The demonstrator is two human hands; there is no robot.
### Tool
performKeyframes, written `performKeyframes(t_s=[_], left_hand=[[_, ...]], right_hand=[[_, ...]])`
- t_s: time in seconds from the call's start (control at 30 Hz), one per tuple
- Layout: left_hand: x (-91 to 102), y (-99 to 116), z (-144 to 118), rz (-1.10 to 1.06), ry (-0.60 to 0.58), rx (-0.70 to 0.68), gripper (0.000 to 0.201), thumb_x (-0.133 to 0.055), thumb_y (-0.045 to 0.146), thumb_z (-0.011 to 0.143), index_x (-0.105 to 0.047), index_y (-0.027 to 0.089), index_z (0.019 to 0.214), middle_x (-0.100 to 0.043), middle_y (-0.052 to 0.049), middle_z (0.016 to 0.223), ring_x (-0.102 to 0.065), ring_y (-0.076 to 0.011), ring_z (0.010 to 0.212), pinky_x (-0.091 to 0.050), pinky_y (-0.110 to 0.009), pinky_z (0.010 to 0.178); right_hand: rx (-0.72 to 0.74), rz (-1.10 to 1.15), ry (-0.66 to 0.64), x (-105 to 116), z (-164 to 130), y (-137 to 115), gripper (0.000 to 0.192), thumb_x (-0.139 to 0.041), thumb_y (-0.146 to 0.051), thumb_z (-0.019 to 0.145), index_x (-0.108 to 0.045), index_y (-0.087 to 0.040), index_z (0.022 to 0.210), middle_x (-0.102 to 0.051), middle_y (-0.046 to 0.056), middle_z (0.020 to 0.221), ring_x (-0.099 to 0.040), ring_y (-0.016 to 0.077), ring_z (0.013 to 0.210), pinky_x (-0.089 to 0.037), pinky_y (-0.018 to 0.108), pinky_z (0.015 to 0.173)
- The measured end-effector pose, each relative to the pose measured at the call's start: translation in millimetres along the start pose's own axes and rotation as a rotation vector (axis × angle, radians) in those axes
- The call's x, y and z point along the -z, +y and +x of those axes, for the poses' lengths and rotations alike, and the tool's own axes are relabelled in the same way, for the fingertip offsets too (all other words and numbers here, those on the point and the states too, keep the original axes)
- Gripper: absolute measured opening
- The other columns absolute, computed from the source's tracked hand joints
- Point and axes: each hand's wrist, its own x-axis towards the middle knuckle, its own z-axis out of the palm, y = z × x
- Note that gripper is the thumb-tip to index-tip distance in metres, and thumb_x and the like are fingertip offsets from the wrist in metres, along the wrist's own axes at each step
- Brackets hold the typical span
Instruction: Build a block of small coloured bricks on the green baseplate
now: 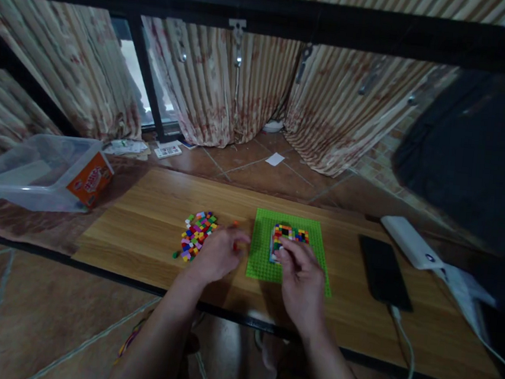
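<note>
A green studded baseplate (258, 261) lies on the wooden table. On it stands a block of many-coloured building bricks (300, 234), partly covered by my right hand (304, 278). That hand's thumb and forefinger are pinched together at the block's front left, on what looks like a small pale brick (279, 248). My left hand (222, 255) hovers between the baseplate and a heap of loose coloured bricks (194, 234). Its fingers are curled in; whether something small is between them is too blurred to make out. An orange brick (235, 223) lies just beyond the left hand.
A clear plastic tub (45, 163) with an orange label stands at the left. Right of the baseplate lies a black phone (385, 271) with a white cable (406, 335), beside a white power strip or charger (410, 242). Curtains (244, 93) and a dark rail (269, 12) are beyond.
</note>
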Motion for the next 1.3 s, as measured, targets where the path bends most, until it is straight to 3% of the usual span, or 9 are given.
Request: performKeyframes(t_s=[0.17, 0.27, 0.47, 0.63, 0.77, 1.07, 1.3], left_hand=[[-4.2, 4.1, -1.7, 0.289, -0.058, -0.094, 0.025, -0.055, 0.006, 0.069, -0.073, 0.022, 0.078, -0.069, -0.005, 0.088, -0.061, -0.0205, 0.094, -0.043, -0.034, 0.093], [-7.7, 4.1, 1.1, 0.375, -0.072, -0.072, 0.023, -0.054, 0.006, 0.071, -0.072, 0.02, 0.073, -0.068, -0.006, 0.083, -0.061, -0.021, 0.093, -0.043, -0.034, 0.092], [-11.1, 2.9, 5.5, 0.395, -0.034, -0.092, 0.017, -0.054, 0.01, 0.077, -0.068, 0.018, 0.073, -0.067, -0.006, 0.082, -0.061, -0.0197, 0.084, -0.045, -0.032, 0.083], [-16.6, 12.1, 4.7, 0.151, -0.026, -0.06, 0.015, -0.052, 0.013, 0.083, -0.067, 0.018, 0.085, -0.069, -0.005, 0.086, -0.063, -0.0162, 0.081, -0.046, -0.026, 0.074], [-23.9, 19.3, 4.2, 0.019, -0.019, -0.033, 0.014, -0.053, 0.014, 0.083, -0.066, 0.018, 0.088, -0.07, -0.004, 0.088, -0.064, -0.0151, 0.079, -0.047, -0.026, 0.074], [-30.5, 24.0, 3.0, -0.002, -0.037, -0.037, 0.014, -0.053, 0.013, 0.083, -0.066, 0.018, 0.087, -0.07, -0.003, 0.088, -0.064, -0.0145, 0.079, -0.047, -0.025, 0.074], [-32.2, 23.8, 1.7, 0.01, -0.037, -0.051, 0.014, -0.053, 0.014, 0.083, -0.065, 0.02, 0.088, -0.069, -0.002, 0.087, -0.063, -0.0139, 0.078, -0.047, -0.024, 0.073]], right_hand=[[-0.274, 0.085, 0.222, 39.2, 1.9, 24.1, 0.031, -0.057, -0.044, 0.085, -0.068, -0.018, 0.098, -0.068, 0.009, 0.095, -0.067, 0.0189, 0.074, -0.054, 0.035, 0.07], [-0.36, 0.135, 0.263, 47.8, 2.1, 38.0, 0.034, -0.062, -0.046, 0.08, -0.068, -0.017, 0.095, -0.069, 0.008, 0.085, -0.066, 0.0194, 0.069, -0.054, 0.035, 0.066], [-0.251, 0.08, 0.145, 44.3, 0.9, 37.8, 0.023, -0.059, -0.039, 0.084, -0.071, -0.021, 0.091, -0.07, 0.006, 0.089, -0.065, 0.0198, 0.083, -0.051, 0.034, 0.075], [-0.163, 0.07, 0.079, 36.1, 2.4, 34.6, 0.018, -0.059, -0.034, 0.085, -0.074, -0.024, 0.088, -0.07, 0.005, 0.092, -0.065, 0.0195, 0.087, -0.049, 0.034, 0.077], [-0.11, 0.045, 0.066, 26.0, 2.8, 36.1, 0.017, -0.059, -0.033, 0.086, -0.075, -0.025, 0.088, -0.07, 0.005, 0.091, -0.064, 0.0196, 0.087, -0.049, 0.034, 0.078], [-0.013, -0.22, 0.05, 20.0, 4.1, 30.8, 0.021, -0.054, -0.028, 0.089, -0.074, -0.024, 0.086, -0.072, 0.006, 0.089, -0.064, 0.0213, 0.085, -0.049, 0.036, 0.079], [-0.065, -0.327, 0.077, 17.5, 2.8, 24.2, 0.022, -0.051, -0.024, 0.089, -0.072, -0.022, 0.088, -0.073, 0.006, 0.091, -0.066, 0.0218, 0.084, -0.05, 0.036, 0.079]])
